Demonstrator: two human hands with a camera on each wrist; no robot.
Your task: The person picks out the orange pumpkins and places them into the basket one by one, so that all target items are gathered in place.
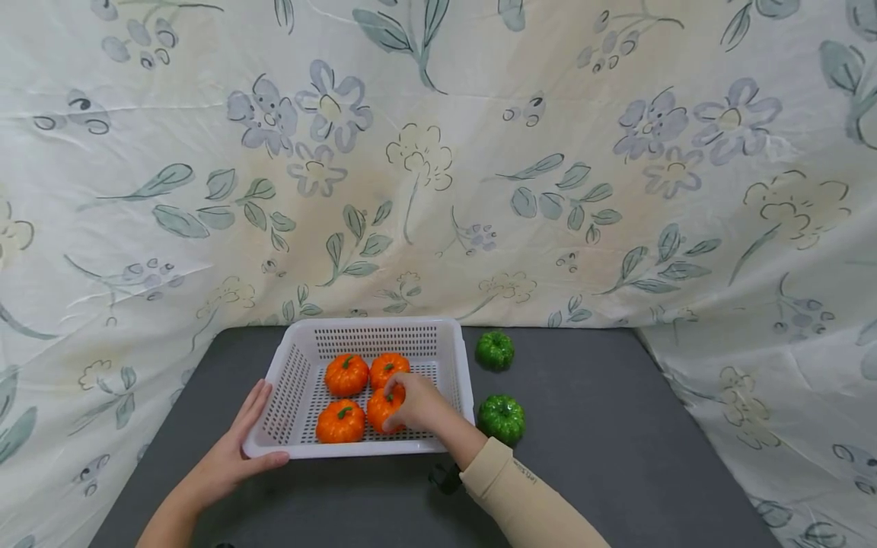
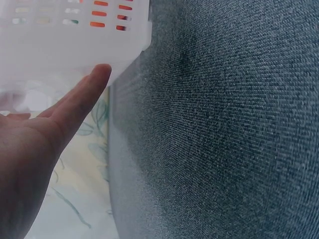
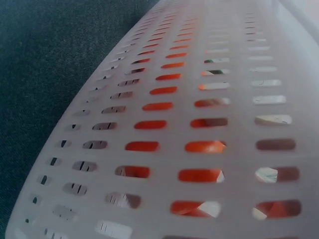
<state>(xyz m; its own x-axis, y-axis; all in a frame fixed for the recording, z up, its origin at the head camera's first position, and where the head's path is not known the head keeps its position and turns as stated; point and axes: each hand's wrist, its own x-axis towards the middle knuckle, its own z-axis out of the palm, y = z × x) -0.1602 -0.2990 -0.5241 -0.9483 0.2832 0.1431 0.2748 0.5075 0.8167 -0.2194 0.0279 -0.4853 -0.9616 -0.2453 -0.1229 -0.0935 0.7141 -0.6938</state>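
Observation:
A white plastic basket [image 1: 356,450] with slotted walls holds several small orange pumpkins [image 1: 341,422] with green stems. My right hand [image 1: 416,403] reaches over the basket's front right side, its thumb and fingers curled round the front right pumpkin [image 1: 381,411], which is partly hidden by them. At the front left corner, my left hand [image 1: 229,458] touches the basket with straight fingers along the left wall and the thumb along the front. The left wrist view shows extended fingers [image 2: 79,102] against the basket wall [image 2: 55,50]. Only slotted wall [image 3: 164,129] and orange behind it fill the right wrist view.
Two shiny green lobed vegetables, like bell peppers, lie right of the basket: one at the back [image 1: 495,351], one nearer [image 1: 502,419]. A dark grey cloth [image 1: 603,426] covers the table. Floral fabric [image 1: 438,190] hangs behind and at the sides.

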